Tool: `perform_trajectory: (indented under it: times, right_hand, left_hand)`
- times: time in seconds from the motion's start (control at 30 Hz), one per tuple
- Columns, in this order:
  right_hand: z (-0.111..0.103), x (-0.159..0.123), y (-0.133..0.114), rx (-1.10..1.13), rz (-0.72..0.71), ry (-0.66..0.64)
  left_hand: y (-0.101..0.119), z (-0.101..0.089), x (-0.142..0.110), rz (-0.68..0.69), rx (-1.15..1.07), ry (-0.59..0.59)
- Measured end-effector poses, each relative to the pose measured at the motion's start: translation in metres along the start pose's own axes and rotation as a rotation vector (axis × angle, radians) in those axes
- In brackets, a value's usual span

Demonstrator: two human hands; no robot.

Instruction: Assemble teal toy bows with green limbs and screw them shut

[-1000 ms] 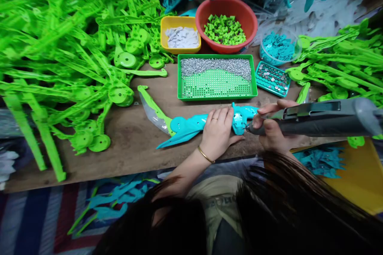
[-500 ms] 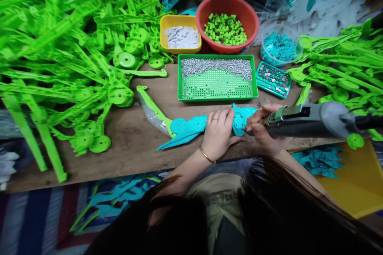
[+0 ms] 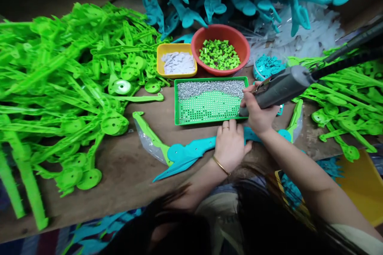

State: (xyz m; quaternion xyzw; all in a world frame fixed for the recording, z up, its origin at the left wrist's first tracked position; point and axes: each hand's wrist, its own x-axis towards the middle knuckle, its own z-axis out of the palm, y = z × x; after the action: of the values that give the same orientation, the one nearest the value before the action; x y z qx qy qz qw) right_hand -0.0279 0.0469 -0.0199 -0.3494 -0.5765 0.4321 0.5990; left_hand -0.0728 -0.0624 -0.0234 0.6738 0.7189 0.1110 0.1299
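Note:
My left hand (image 3: 231,143) lies palm-down, fingers closed together, pressing a teal and green plastic toy piece (image 3: 188,153) onto the wooden table (image 3: 128,175). My right hand (image 3: 257,113) grips a grey electric screwdriver (image 3: 281,85), its tip at the right edge of the green tray of small silver screws (image 3: 209,101). The cable of the screwdriver runs up to the right. The right end of the toy piece (image 3: 295,121) shows past my right wrist.
A big heap of green plastic parts (image 3: 60,87) fills the left, more green parts (image 3: 344,99) lie at the right. Behind the tray stand a yellow tub of white bits (image 3: 176,61), a red bowl of green pieces (image 3: 220,50) and a clear bowl of teal parts (image 3: 266,65). Teal parts pile at the back.
My right hand lifted the screwdriver off the toy piece and carried it up to the screw tray. The view tilted upward. My left hand stayed on the toy piece.

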Motion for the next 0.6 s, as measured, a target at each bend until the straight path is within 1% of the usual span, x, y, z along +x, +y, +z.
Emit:
perform_trajectory:
  times: [0.17,0.27,0.33,0.4,0.5,0.6]
  right_hand:
    - [-0.005,-0.007,0.004,-0.065,0.016,-0.071]
    - [-0.004,-0.004,0.001,-0.073,-0.011,-0.105]
    - [-0.005,-0.001,-0.009,-0.029,-0.051,-0.114]
    - [-0.011,0.001,-0.024,0.027,-0.1,-0.097]
    - [-0.028,-0.003,-0.049,0.053,-0.155,-0.067]
    - [-0.047,-0.016,-0.061,0.011,-0.12,-0.073]
  left_hand:
    - [-0.006,0.005,-0.002,-0.008,-0.037,-0.006]
    - [-0.008,0.005,-0.003,-0.008,-0.049,-0.009]
    - [-0.008,0.005,-0.003,-0.011,-0.058,-0.011]
    - [-0.008,0.005,-0.003,-0.005,-0.073,-0.012]
    - [-0.008,0.004,-0.003,-0.003,-0.082,-0.013]
    - [-0.007,0.003,-0.003,-0.009,-0.068,-0.014]
